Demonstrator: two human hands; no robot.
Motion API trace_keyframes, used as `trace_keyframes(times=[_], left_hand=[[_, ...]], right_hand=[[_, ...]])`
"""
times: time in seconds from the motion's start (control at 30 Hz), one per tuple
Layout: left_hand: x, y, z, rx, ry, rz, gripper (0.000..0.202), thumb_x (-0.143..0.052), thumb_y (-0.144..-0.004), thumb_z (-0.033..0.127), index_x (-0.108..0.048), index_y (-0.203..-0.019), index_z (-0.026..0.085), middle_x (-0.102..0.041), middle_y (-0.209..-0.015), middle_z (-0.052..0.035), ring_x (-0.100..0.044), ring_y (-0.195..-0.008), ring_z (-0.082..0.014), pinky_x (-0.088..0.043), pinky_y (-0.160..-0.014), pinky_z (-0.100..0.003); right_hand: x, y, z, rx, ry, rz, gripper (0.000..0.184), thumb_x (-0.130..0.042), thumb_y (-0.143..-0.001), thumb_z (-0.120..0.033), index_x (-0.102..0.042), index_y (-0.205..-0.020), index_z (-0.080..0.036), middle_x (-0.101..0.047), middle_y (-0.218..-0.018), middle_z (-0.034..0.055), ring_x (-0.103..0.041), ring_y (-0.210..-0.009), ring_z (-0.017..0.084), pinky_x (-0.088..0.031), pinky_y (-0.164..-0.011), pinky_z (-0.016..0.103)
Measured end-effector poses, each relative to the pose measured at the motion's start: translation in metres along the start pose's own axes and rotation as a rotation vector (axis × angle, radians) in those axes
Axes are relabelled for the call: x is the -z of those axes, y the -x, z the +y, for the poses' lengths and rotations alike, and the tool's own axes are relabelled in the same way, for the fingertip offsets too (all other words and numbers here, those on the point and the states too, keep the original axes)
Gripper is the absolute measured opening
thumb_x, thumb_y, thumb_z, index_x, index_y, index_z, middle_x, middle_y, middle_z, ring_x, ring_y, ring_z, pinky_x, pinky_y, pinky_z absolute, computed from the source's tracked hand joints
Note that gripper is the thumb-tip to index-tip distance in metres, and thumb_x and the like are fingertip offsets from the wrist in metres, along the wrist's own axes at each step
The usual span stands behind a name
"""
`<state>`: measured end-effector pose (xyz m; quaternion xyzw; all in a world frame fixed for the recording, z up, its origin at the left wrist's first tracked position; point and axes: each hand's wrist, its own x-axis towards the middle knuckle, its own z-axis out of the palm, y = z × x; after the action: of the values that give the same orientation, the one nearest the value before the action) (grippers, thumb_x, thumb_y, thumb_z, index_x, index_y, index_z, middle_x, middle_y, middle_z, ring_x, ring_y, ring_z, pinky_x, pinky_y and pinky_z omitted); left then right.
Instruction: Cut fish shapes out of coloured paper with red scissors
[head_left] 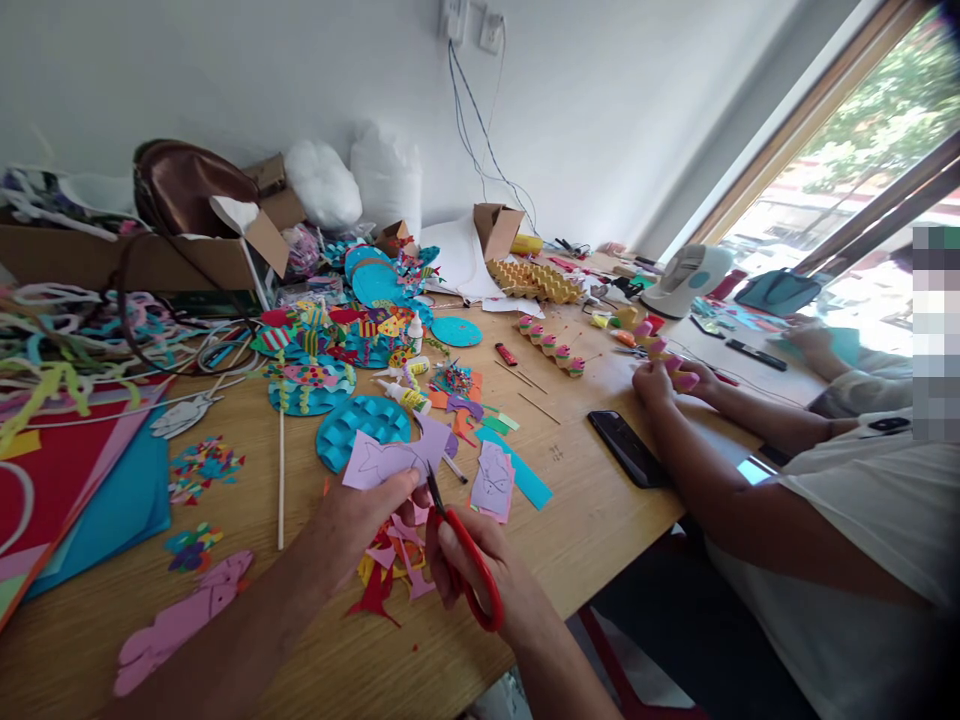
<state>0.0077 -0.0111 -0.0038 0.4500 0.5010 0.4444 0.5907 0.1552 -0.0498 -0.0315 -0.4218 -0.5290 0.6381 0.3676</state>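
Scissors [437, 497], red-handled, sit in your right hand [487, 542], fingers curled round the handles; your left hand [367, 515] pinches lavender paper [381, 460] at the blades, above the table [592, 545]; a slipping pinch could send the cut through the drawn fish, or nick that left hand; count one pair, one pinched sheet, one black smartphone [627, 450].

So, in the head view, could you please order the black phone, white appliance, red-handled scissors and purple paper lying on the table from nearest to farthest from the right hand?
From the right hand:
1. Red-handled scissors: in its grip.
2. Purple paper: just beyond it, slightly right.
3. Black phone: farther to the right.
4. White appliance: far back, right side.
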Motion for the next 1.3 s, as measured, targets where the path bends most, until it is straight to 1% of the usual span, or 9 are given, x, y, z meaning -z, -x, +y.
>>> trace_keyframes(times=[0.07,0.13,0.3,0.5,0.73,0.87,1.0,1.3], left_hand=[[0.0005,0.0003,0.0003,-0.006,-0.036,-0.059,0.016,-0.057,-0.070,0.030,-0.061,-0.057,0.020,-0.062,-0.063,-0.0018,-0.055,-0.059,-0.0173,-0.043,-0.056,-0.029],[0.0010,0.0001,0.0000,-0.011,-0.041,-0.086,0.016,-0.056,-0.071,0.031,-0.060,-0.060,0.020,-0.061,-0.064,-0.0016,-0.055,-0.060,-0.0171,-0.043,-0.057,-0.030],[0.0007,-0.0007,-0.0022,-0.025,-0.037,-0.093,0.016,-0.055,-0.072,0.030,-0.060,-0.062,0.019,-0.061,-0.065,-0.0009,-0.054,-0.060,-0.0158,-0.043,-0.058,-0.029],[0.0002,0.0005,-0.0022,-0.013,0.060,-0.124,0.012,-0.056,-0.073,0.027,-0.061,-0.066,0.018,-0.061,-0.064,0.0003,-0.053,-0.057,-0.0140,-0.043,-0.055,-0.027],[-0.0009,-0.0013,-0.0042,0.002,0.042,-0.142,0.015,-0.055,-0.073,0.025,-0.061,-0.062,0.018,-0.061,-0.063,-0.0005,-0.055,-0.059,-0.0148,-0.044,-0.055,-0.026],[-0.0004,-0.0016,-0.0043,0.015,0.054,-0.145,0.015,-0.055,-0.074,0.026,-0.061,-0.063,0.018,-0.061,-0.063,0.0001,-0.055,-0.059,-0.0147,-0.044,-0.056,-0.027],[-0.0011,-0.0010,-0.0017,0.017,0.069,-0.172,0.013,-0.055,-0.074,0.025,-0.061,-0.065,0.018,-0.059,-0.064,0.0011,-0.055,-0.061,-0.0154,-0.045,-0.057,-0.028],[0.0010,-0.0017,-0.0035,0.028,0.060,-0.194,0.013,-0.055,-0.075,0.026,-0.060,-0.066,0.018,-0.059,-0.063,0.0008,-0.055,-0.061,-0.0150,-0.045,-0.056,-0.027]], right_hand=[[-0.0002,-0.0001,0.0000,0.000,-0.018,0.001,0.053,-0.049,-0.080,-0.069,-0.049,-0.066,-0.018,-0.046,-0.048,-0.0049,-0.041,-0.042,0.008,-0.033,-0.043,0.020],[-0.0005,-0.0001,-0.0001,-0.009,-0.026,-0.001,0.054,-0.050,-0.080,-0.070,-0.050,-0.067,-0.018,-0.045,-0.048,-0.0050,-0.041,-0.041,0.008,-0.032,-0.043,0.020],[-0.0009,-0.0001,-0.0005,-0.011,-0.020,-0.013,0.054,-0.050,-0.081,-0.068,-0.050,-0.063,-0.017,-0.046,-0.049,-0.0039,-0.041,-0.043,0.008,-0.032,-0.043,0.020],[-0.0009,0.0000,-0.0040,-0.021,0.001,0.009,0.052,-0.052,-0.080,-0.066,-0.047,-0.062,-0.018,-0.048,-0.050,-0.0032,-0.041,-0.042,0.007,-0.031,-0.042,0.019],[0.0012,0.0003,-0.0011,-0.016,0.007,0.008,0.053,-0.050,-0.081,-0.068,-0.048,-0.063,-0.018,-0.048,-0.049,-0.0032,-0.040,-0.042,0.008,-0.032,-0.043,0.020],[0.0015,0.0008,-0.0016,-0.029,-0.007,0.006,0.054,-0.052,-0.078,-0.070,-0.048,-0.063,-0.018,-0.048,-0.048,-0.0038,-0.039,-0.042,0.008,-0.032,-0.043,0.020],[0.0009,0.0013,-0.0050,-0.034,-0.002,0.009,0.055,-0.052,-0.077,-0.071,-0.047,-0.062,-0.018,-0.047,-0.048,-0.0037,-0.040,-0.043,0.008,-0.033,-0.044,0.020],[0.0016,0.0008,-0.0011,-0.041,-0.013,0.019,0.054,-0.053,-0.076,-0.071,-0.047,-0.063,-0.018,-0.045,-0.046,-0.0050,-0.039,-0.041,0.008,-0.030,-0.042,0.020]])
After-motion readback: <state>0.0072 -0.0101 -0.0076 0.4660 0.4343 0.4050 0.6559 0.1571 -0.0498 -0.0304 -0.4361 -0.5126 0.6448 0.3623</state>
